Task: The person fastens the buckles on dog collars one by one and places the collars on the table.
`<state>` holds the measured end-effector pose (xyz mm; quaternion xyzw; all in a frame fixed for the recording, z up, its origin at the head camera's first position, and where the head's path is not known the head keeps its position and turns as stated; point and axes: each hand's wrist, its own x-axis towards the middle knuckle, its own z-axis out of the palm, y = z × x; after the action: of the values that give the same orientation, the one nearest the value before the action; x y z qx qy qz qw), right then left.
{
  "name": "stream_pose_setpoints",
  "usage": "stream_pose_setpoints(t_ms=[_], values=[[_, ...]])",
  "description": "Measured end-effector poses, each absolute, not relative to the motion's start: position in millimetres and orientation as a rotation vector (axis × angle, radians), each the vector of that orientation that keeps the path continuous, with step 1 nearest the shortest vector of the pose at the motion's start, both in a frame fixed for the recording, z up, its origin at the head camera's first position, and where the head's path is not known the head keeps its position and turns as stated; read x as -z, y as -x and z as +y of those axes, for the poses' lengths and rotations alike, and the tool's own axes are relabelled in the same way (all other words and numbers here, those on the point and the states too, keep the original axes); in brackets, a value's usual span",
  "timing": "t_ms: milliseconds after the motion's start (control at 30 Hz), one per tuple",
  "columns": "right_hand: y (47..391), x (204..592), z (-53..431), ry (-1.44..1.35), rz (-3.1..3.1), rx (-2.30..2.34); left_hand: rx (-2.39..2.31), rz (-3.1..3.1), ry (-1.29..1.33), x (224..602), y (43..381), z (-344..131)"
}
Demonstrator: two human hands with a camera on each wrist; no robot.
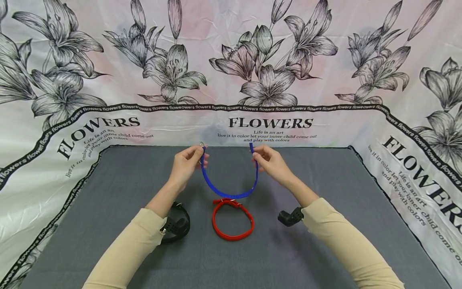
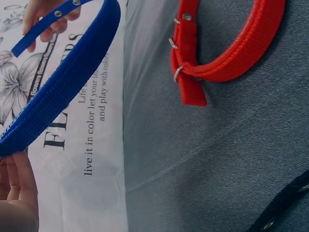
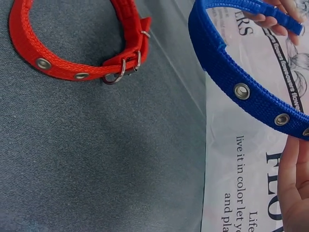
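Observation:
A blue collar with metal eyelets hangs unfastened in a U between the two hands. My left hand pinches its buckle end, where a metal ring shows at the top. The eyelet end is pinched by my right hand, the tip sticking up past the thumb. Just below the loop, a red collar lies fastened in a ring on the table; its buckle and eyelets show in the right wrist view. Beside the left wrist, a black collar lies partly hidden behind the forearm and wrist camera.
A grey cloth covers the table. Behind it and along both sides rises a white flower-printed sheet with lettering. Black wrist cameras sit at both cuffs.

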<state>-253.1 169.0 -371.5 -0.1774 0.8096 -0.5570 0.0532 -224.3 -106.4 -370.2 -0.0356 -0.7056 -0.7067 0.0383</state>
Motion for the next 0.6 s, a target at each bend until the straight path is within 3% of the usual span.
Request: stream_pose_setpoints(t_ms=[600], values=[[246.3,380.4,158.2,0.524,2.431,1.515,2.141,-2.436,0.035,379.5,222.2,-100.5]])
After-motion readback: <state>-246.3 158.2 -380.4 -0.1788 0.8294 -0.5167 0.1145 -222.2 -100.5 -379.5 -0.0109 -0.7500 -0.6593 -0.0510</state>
